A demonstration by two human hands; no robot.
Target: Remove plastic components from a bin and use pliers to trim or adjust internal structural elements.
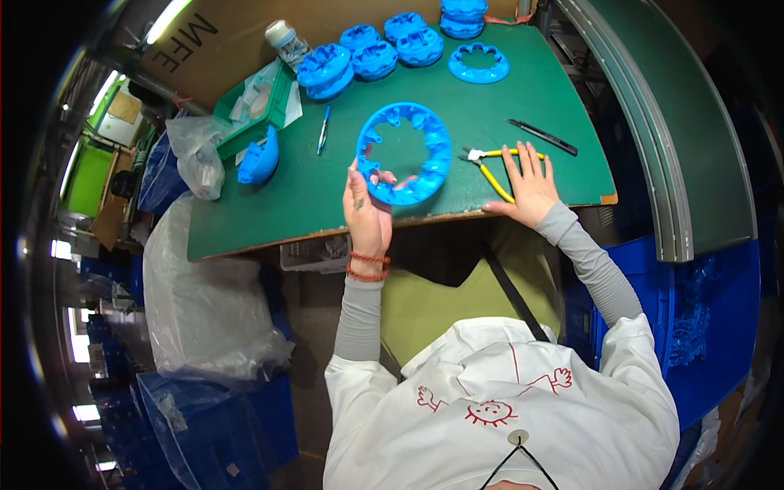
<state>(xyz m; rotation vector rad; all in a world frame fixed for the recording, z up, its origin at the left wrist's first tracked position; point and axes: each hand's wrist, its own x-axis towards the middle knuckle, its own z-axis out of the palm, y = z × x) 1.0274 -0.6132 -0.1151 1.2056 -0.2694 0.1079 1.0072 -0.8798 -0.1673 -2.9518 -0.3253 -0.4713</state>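
A blue plastic ring (pixel 441 153) with a notched inner edge is held up over the near part of the green table. My left hand (pixel 371 214) grips its lower left side, with fingertips showing through the opening. On the table to the right lies a pair of side cutters (pixel 500 184) with yellow handles, its jaws pointing left. My right hand (pixel 529 189) lies flat with spread fingers over the ends of the handles, not wrapped round them. Just beyond that hand is a black utility knife (pixel 542 137).
Stacked blue rings (pixel 374 60) and a single flat ring (pixel 478 64) sit along the back. At left are a green bin (pixel 260 122), a blue curved part (pixel 260 160), a pen (pixel 324 131) and a clear bottle (pixel 286 41). A metal-edged green belt (pixel 694 122) runs along the right.
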